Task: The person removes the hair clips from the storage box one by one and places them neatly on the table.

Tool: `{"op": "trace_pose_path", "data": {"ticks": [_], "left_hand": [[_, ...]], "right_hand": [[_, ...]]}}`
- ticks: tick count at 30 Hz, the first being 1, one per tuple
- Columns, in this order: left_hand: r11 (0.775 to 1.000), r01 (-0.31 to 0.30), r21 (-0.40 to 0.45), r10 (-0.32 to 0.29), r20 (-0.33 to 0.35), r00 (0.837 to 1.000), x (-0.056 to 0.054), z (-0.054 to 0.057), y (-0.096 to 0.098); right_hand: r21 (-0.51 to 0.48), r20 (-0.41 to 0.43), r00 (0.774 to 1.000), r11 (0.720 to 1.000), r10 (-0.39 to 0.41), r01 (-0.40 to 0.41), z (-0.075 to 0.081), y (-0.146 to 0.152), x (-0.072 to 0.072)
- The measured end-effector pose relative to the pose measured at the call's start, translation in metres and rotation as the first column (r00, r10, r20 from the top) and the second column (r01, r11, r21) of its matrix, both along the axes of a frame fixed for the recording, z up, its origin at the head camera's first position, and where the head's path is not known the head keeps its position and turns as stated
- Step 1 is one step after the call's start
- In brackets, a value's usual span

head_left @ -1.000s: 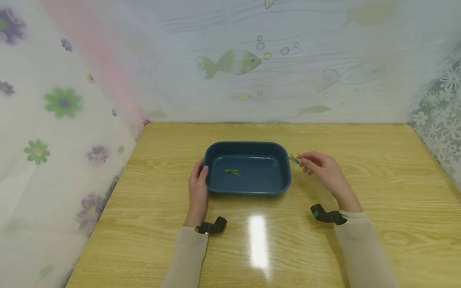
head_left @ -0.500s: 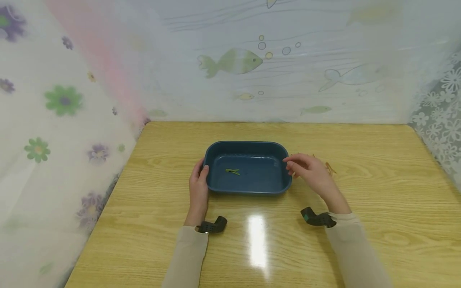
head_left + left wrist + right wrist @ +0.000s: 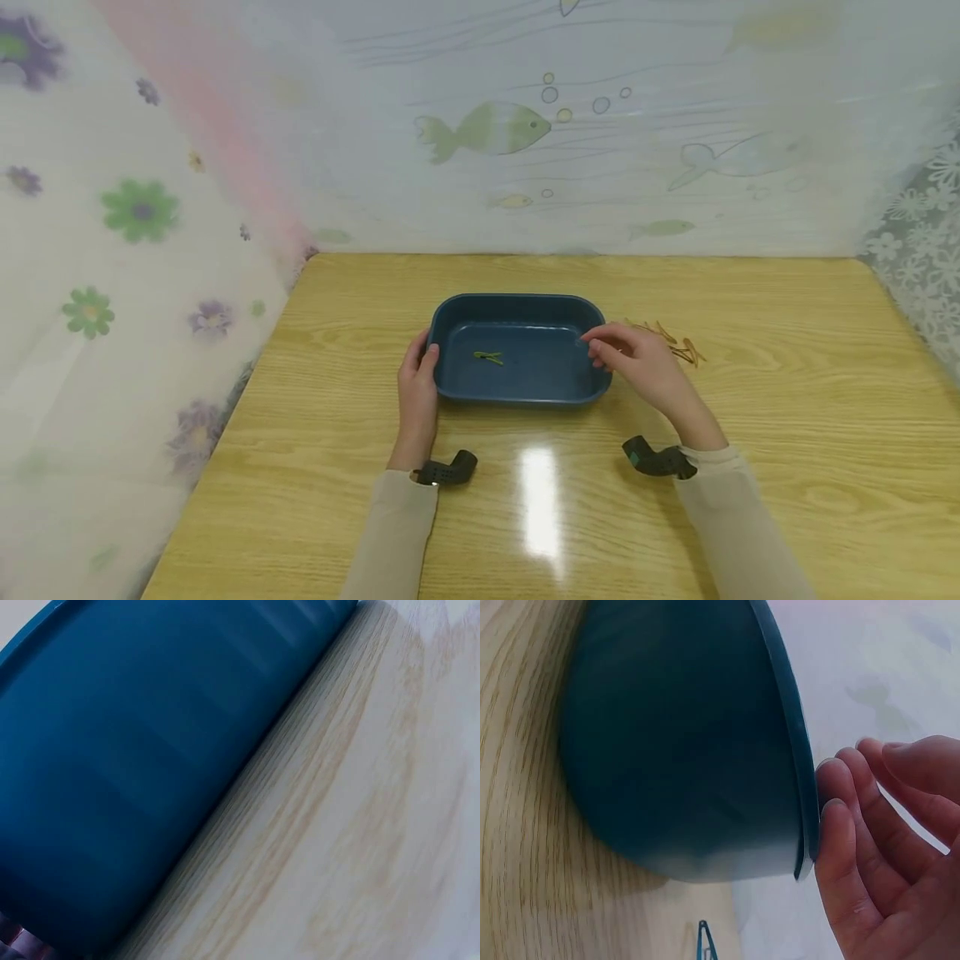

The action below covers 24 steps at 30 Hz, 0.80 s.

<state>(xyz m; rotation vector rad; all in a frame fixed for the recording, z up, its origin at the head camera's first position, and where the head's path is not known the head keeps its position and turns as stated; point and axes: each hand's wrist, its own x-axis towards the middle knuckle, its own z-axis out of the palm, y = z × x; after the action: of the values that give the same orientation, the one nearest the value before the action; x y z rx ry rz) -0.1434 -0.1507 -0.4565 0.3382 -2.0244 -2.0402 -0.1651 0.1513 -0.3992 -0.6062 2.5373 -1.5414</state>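
Note:
My left hand (image 3: 417, 379) grips the left end of a dark blue rectangular tub (image 3: 525, 400), its thumb over the rim and its fingers outside. Inside the tub lies a slim yellow-green clip (image 3: 487, 357) with a dark middle. My right hand (image 3: 645, 367) is at the tub's right rim, thumb and forefinger tips close together and overlapping the inside in the head view. In the right wrist view its curled fingers (image 3: 840, 840) are right beside the rim. I cannot tell whether a small thing is pinched between the fingertips.
Several thin orange-brown clips (image 3: 690, 353) lie on the wooden table (image 3: 300, 467) right of the tub, partly behind my right hand. A blue clip (image 3: 703, 941) shows near the tub in the right wrist view. A fish-print curtain (image 3: 480, 192) hangs behind the table.
My right hand has moved left, from beside the tub to over its right rim, uncovering the orange-brown clips. A blue clip at its fingertips earlier no longer shows there. My left hand keeps its grip.

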Motion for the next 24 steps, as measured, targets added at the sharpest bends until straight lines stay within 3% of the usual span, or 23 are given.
{"op": "trace_pose_path", "data": {"ticks": [12,19,24], "left_hand": [[1.0,0.0,-0.001,0.0,0.004,1.0,0.0,-0.002,0.0],[1.0,-0.013,-0.006,0.013,0.001,1.0,0.0,-0.001,0.001],[1.0,-0.019,-0.015,0.019,-0.005,1.0,0.001,0.0,0.001]], "right_hand": [[0.009,0.053,0.997,0.998,0.064,-0.065,0.001,-0.008,0.004],[0.12,0.037,0.994,0.987,0.103,-0.107,0.005,-0.013,-0.001],[0.145,0.032,0.992,0.981,0.122,-0.126,0.005,-0.015,-0.006]]}}
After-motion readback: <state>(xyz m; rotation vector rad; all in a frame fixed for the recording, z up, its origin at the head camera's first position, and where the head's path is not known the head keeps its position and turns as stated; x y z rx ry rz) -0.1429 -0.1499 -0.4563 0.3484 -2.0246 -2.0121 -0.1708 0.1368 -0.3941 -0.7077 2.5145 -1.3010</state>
